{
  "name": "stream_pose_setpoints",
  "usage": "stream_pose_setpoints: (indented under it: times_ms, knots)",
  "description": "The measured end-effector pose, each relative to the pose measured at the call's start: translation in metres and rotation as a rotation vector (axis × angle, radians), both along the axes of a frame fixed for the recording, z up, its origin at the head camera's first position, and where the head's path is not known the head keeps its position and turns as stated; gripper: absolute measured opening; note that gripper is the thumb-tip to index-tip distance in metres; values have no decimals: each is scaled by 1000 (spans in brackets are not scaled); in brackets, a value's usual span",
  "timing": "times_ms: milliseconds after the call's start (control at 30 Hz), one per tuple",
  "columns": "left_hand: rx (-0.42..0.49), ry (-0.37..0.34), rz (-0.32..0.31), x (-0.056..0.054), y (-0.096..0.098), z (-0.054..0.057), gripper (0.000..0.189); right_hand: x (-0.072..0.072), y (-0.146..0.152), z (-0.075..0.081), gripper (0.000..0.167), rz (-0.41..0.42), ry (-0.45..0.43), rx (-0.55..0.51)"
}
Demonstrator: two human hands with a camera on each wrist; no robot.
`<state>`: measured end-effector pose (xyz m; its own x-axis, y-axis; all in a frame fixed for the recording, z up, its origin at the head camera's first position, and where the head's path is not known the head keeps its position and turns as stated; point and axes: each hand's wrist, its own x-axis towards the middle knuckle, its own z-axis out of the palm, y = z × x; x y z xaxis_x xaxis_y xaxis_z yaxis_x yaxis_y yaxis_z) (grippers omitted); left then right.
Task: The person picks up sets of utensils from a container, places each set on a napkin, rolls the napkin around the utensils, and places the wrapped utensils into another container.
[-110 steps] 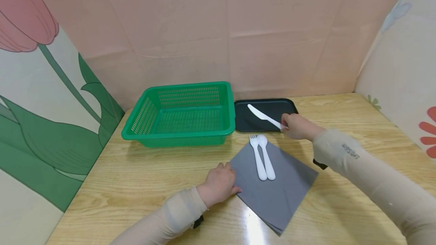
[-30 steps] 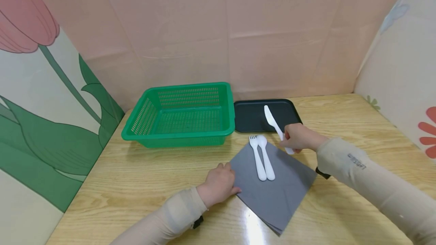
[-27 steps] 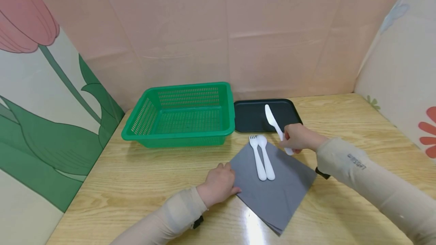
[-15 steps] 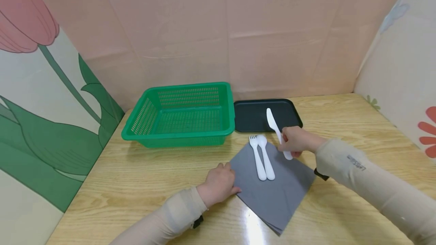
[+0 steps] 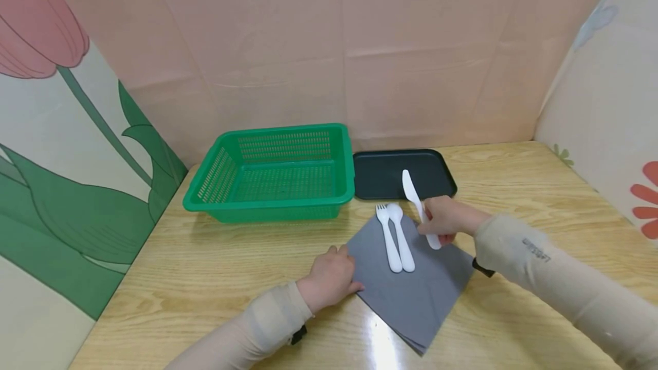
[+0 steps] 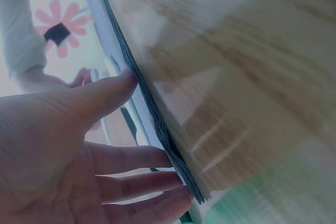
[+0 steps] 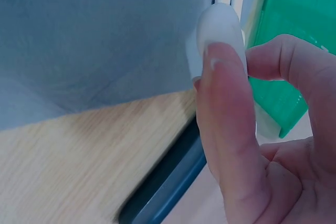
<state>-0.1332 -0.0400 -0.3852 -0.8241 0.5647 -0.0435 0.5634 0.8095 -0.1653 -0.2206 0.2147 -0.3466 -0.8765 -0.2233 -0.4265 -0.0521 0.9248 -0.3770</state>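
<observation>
In the head view my right hand (image 5: 446,218) pinches the handle of a white plastic knife (image 5: 410,188). Its blade points away, overlapping the front of the black tray, while the handle end hangs over a grey napkin (image 5: 411,301). The right wrist view shows thumb and fingertips on the rounded knife handle (image 7: 219,24). A white fork (image 5: 389,238) and a white spoon (image 5: 402,238) lie side by side on the napkin, left of the knife. My left hand (image 5: 331,278) rests at the napkin's left corner, its fairly straight fingers touching the layered edge (image 6: 149,108) in the left wrist view.
A green perforated basket (image 5: 267,204) stands at the back left of the wooden table (image 5: 205,284). The shallow black tray (image 5: 375,176) sits against its right side, near the pink wall covering (image 5: 288,73). Flower-patterned sheets (image 5: 103,221) flank both sides.
My right hand has brought the knife from over the tray toward me and swung it more upright in view, its handle now over the napkin. The left hand, fork and spoon stay put.
</observation>
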Motion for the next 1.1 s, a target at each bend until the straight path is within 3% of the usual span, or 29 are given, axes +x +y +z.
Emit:
stream_pose_setpoints:
  times_ms: [400, 1100]
  knots:
    - [19, -2, 4, 0, 0, 0, 46, 2, 0, -8, 22, 11, 13, -5]
    - [9, 2, 7, 1, 0, 0, 46, 7, -3, -13, 23, 19, -56, -7]
